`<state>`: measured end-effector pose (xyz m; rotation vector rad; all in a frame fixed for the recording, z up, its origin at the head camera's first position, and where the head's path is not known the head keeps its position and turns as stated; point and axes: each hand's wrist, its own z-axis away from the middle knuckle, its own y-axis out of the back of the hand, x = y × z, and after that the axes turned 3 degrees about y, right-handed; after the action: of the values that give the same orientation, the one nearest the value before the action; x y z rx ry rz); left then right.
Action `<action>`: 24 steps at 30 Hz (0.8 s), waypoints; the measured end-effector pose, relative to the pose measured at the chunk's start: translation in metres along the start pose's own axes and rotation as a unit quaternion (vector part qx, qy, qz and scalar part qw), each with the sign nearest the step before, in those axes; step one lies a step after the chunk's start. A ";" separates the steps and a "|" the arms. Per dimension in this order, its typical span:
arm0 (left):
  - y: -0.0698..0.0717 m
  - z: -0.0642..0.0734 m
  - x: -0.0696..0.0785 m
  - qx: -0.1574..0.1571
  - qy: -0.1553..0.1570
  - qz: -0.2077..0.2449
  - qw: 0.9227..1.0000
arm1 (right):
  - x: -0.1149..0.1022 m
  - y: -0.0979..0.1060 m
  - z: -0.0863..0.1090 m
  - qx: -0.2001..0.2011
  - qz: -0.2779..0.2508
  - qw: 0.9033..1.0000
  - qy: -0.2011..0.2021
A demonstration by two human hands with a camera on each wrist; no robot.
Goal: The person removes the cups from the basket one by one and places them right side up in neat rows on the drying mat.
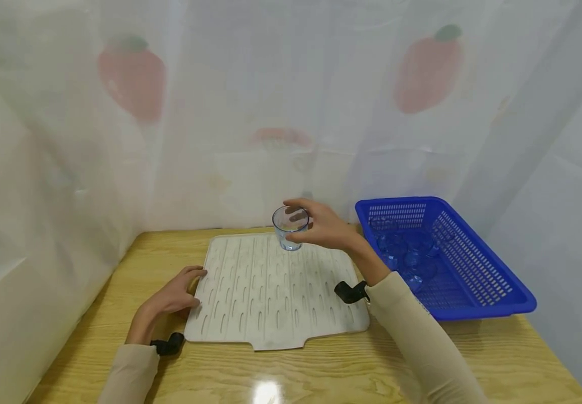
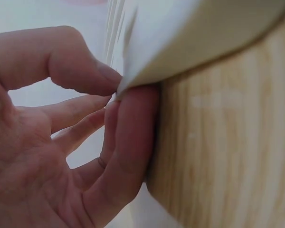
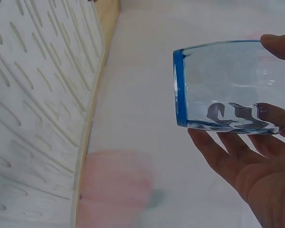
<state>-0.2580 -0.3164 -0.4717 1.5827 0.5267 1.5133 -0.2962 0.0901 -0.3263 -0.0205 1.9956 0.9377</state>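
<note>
A clear drinking glass (image 1: pixel 285 231) with a bluish tint is gripped in my right hand (image 1: pixel 327 227). Upright, it is held over the back part of a pale ribbed drying mat (image 1: pixel 266 306). In the right wrist view, the glass (image 3: pixel 228 80) appears apart from the mat's surface (image 3: pixel 42 118), with thumb and fingers around its sides. My left hand (image 1: pixel 170 294) is at the mat's left edge. Close up in the left wrist view, its thumb and a finger pinch that edge (image 2: pixel 156 57), one finger underneath.
A blue plastic basket (image 1: pixel 472 300) stands on the right with several glasses (image 1: pixel 412 258) inside. Beneath everything is a wooden table (image 1: pixel 351 373). A whitish curtain (image 1: pixel 220 168) with fruit prints hangs right behind the table, and more pale sheeting encloses both sides.
</note>
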 end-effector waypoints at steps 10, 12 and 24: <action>0.002 -0.001 0.001 -0.002 0.007 -0.014 1.000 | 0.009 -0.024 -0.027 0.041 -0.030 0.999 -0.011; 0.002 -0.001 0.001 0.001 0.008 -0.019 1.000 | 0.011 -0.029 -0.032 0.042 -0.037 0.998 -0.010; 0.001 0.000 0.004 -0.003 0.007 -0.018 1.000 | 0.012 -0.064 -0.059 0.022 -0.052 0.997 -0.049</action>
<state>-0.2573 -0.3140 -0.4690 1.5509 0.5560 1.4980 -0.3234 0.0122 -0.3559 -0.0537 1.9050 0.8134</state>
